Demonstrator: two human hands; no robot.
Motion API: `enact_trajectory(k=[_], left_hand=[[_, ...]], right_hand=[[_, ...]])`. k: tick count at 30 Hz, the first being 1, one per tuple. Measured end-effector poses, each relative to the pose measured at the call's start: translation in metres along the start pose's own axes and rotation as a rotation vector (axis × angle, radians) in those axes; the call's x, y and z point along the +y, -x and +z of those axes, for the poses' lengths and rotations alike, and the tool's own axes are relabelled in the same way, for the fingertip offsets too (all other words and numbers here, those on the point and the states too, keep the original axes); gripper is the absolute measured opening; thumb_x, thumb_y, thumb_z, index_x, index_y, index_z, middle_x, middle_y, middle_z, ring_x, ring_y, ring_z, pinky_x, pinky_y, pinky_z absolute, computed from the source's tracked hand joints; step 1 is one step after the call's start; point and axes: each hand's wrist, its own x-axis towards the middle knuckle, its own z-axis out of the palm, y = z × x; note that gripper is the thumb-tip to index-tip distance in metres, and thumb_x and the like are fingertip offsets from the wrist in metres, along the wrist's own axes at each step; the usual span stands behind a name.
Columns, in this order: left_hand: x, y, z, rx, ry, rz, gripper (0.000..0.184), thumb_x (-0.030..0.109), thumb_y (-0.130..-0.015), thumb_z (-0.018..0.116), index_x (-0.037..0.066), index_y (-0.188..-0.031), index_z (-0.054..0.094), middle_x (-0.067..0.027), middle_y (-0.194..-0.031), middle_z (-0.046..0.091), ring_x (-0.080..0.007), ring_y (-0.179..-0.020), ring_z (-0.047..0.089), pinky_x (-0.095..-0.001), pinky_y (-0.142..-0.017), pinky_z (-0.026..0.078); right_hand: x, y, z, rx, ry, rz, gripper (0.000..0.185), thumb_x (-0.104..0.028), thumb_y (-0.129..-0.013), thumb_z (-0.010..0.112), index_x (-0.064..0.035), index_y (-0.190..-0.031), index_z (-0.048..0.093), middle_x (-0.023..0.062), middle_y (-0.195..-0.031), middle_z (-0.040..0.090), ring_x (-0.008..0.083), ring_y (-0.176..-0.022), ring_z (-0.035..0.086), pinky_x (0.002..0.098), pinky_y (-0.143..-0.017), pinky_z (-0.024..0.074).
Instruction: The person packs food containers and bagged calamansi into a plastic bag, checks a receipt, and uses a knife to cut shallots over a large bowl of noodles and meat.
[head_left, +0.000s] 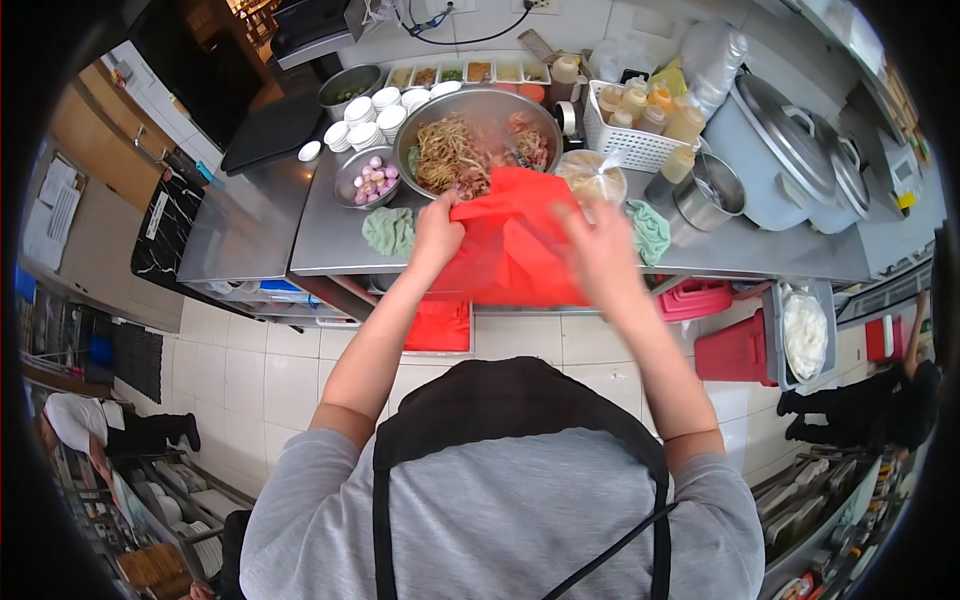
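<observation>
A thin red bag (515,245) hangs spread out at the counter's front edge, covering the near rim of a big metal bowl. Its upper left corner is pinched in my left hand (440,235). My right hand (597,245) is at the bag's right side, its fingers smeared by motion, so their grip does not show. Behind the bag, the metal bowl (549,118) holds a heap of brown noodle-like strands (440,155) and reddish pieces (527,135). Near my right fingers sits a clear plastic bag with pale contents (594,180).
Left of the bowl are stacked white cups (362,133), a bowl of shallots (374,182) and a green cloth (389,231). On the right stand a white basket of bottles (640,140), a steel pot (712,195) and another green cloth (648,230). Red bins (735,345) are below. Other people stand behind.
</observation>
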Motion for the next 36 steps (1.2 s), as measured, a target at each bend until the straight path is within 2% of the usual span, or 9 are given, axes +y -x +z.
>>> enact_trajectory(k=[5, 8, 12, 14, 19, 20, 24, 27, 36], left_hand=[[0.061, 0.06, -0.023, -0.446, 1.12, -0.336, 0.059, -0.004, -0.071, 0.038, 0.001, -0.129, 0.032, -0.0118, -0.116, 0.05, -0.0179, -0.099, 0.052, -0.028, -0.083, 0.042], [0.094, 0.09, -0.084, -0.829, 1.351, 0.006, 0.057, -0.005, -0.072, 0.045, 0.001, -0.128, 0.034, -0.0113, -0.12, 0.047, -0.0156, -0.101, 0.051, -0.0277, -0.085, 0.042], [0.05, 0.082, -0.12, -0.828, 0.721, 0.231, 0.025, -0.01, -0.059, 0.058, 0.001, -0.08, 0.064, -0.0082, -0.093, 0.062, -0.019, -0.082, 0.058, -0.0305, -0.085, 0.042], [0.036, 0.076, -0.138, -0.194, 0.004, 0.324, 0.015, -0.01, -0.058, 0.056, 0.002, -0.062, 0.062, -0.0102, -0.075, 0.062, -0.026, -0.071, 0.058, -0.0302, -0.075, 0.046], [-0.089, 0.068, -0.109, -0.188, -0.402, 0.128, 0.031, -0.012, -0.06, 0.047, 0.003, -0.078, 0.067, -0.0189, -0.089, 0.057, -0.0339, -0.087, 0.056, -0.038, -0.078, 0.045], [-0.092, 0.068, -0.109, -0.18, -0.405, 0.142, 0.031, -0.012, -0.06, 0.047, 0.003, -0.078, 0.067, -0.0189, -0.089, 0.057, -0.0339, -0.087, 0.056, -0.038, -0.078, 0.045], [-0.067, 0.073, -0.112, -0.541, -0.022, -0.011, 0.049, -0.007, -0.064, 0.048, 0.004, -0.112, 0.055, -0.0188, -0.11, 0.056, -0.0295, -0.1, 0.055, -0.0294, -0.088, 0.041], [-0.04, 0.067, -0.112, -0.633, 0.12, 0.075, 0.043, -0.003, -0.068, 0.05, 0.001, -0.111, 0.054, -0.0195, -0.105, 0.058, -0.0282, -0.1, 0.054, -0.0305, -0.088, 0.04], [0.02, 0.027, -0.184, -0.436, 0.189, 0.182, 0.037, -0.001, -0.075, 0.053, -0.001, -0.112, 0.054, -0.0154, -0.104, 0.058, -0.0218, -0.097, 0.054, -0.0293, -0.086, 0.041]], right_hand=[[-0.033, 0.011, 0.043, -0.33, -0.577, 0.286, 0.016, -0.006, -0.078, 0.054, -0.0039, -0.093, 0.058, 0.0068, -0.094, 0.054, 0.0181, -0.085, 0.054, 0.034, -0.074, 0.0456], [0.013, 0.026, 0.085, -0.523, -1.24, 0.44, 0.025, -0.009, -0.082, 0.049, -0.0039, -0.105, 0.056, 0.0039, -0.106, 0.055, 0.0107, -0.094, 0.052, 0.0288, -0.077, 0.0441], [-0.002, 0.038, 0.067, -0.622, -1.375, 0.402, 0.033, -0.013, -0.082, 0.05, -0.0037, -0.113, 0.052, 0.0049, -0.109, 0.055, 0.0116, -0.093, 0.052, 0.0287, -0.078, 0.0436], [-0.008, 0.054, 0.077, -0.768, -1.373, 0.296, 0.034, -0.013, -0.082, 0.05, -0.0036, -0.115, 0.051, 0.0056, -0.109, 0.056, 0.012, -0.094, 0.052, 0.0283, -0.08, 0.0425], [-0.036, 0.053, 0.097, -1.375, -0.851, 0.259, 0.035, -0.022, -0.086, 0.042, -0.0068, -0.115, 0.053, 0.0097, -0.11, 0.058, 0.0178, -0.099, 0.053, 0.0268, -0.089, 0.0363], [-0.031, 0.035, 0.096, -1.159, -0.991, -0.071, 0.028, -0.017, -0.084, 0.051, -0.0041, -0.109, 0.056, 0.0077, -0.102, 0.06, 0.0154, -0.093, 0.054, 0.0269, -0.081, 0.0402], [0.074, -0.019, 0.083, -0.694, -0.635, 0.566, 0.028, -0.025, -0.078, 0.063, -0.0022, -0.094, 0.064, 0.0074, -0.078, 0.064, 0.0087, -0.068, 0.058, 0.0224, -0.061, 0.0474], [0.161, -0.03, 0.097, -0.192, 0.06, 0.702, 0.055, -0.037, -0.069, 0.068, -0.0027, -0.11, 0.055, 0.0178, -0.089, 0.063, 0.0312, -0.087, 0.06, 0.0373, -0.075, 0.0473], [0.267, -0.019, 0.174, -0.09, -0.199, 0.724, 0.037, -0.01, -0.058, 0.068, -0.0097, -0.092, 0.055, 0.0126, -0.078, 0.059, 0.0256, -0.069, 0.056, 0.0342, -0.062, 0.0433]])
